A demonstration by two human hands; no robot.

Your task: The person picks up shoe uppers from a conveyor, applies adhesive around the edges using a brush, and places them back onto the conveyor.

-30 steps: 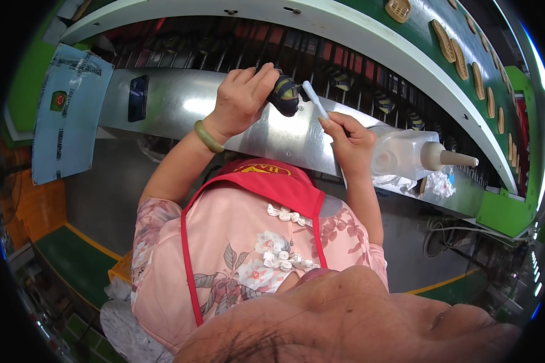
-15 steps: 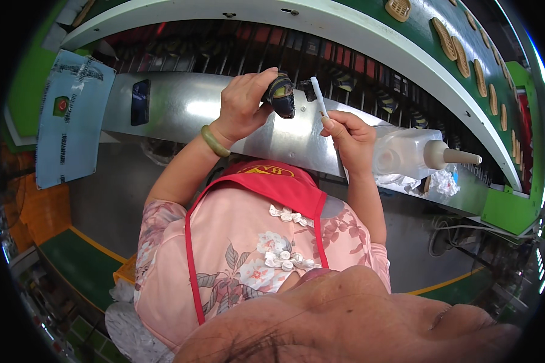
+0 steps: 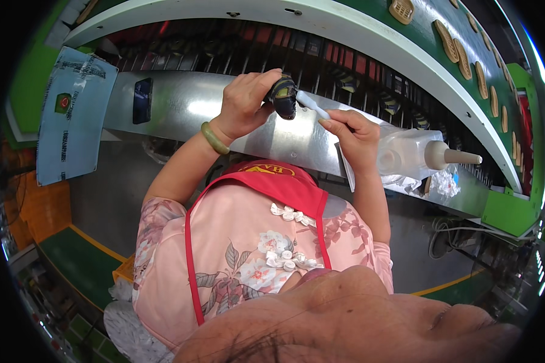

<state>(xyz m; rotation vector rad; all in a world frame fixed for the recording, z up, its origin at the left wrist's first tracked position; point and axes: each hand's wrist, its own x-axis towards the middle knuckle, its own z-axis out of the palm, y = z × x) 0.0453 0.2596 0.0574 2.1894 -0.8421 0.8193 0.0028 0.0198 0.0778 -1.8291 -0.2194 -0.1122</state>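
Left hand (image 3: 242, 104): curled round a small dark shoe (image 3: 284, 103)
Shoe: between both hands, above the metal desk (image 3: 293, 139)
Right hand (image 3: 358, 136): pinching a pale brush (image 3: 313, 106)
Brush: head right by the shoe; contact cannot be told
Bottle (image 3: 402, 152): just right of the right hand
Phone (image 3: 142, 100): on the desk, left of the left hand

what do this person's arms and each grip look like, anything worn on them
The left grip and right grip are ungloved. A smooth, rounded green bangle circles the left wrist; none shows on the right wrist. Both forearms are bare below short pink sleeves, the left one printed with muted flowers.
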